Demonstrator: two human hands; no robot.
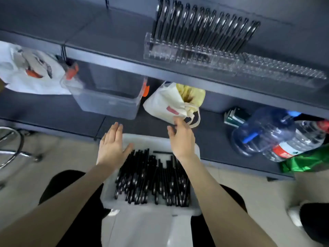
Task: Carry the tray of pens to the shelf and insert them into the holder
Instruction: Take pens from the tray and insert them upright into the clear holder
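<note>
- While left hand [111,147] and right hand [181,139] hover open and empty, pens [151,179] lie just beneath, running near-to-far in the tray [146,138].
- Far right sits the holder [195,54]; right hand's nearer.

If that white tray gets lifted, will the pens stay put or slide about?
The pens lie loose in a pile, so they would probably roll toward whichever side dips. The tray looks like stiff plastic with raised walls, so it should likely keep its shape and hold them in. So full, it may feel fairly heavy.
</note>
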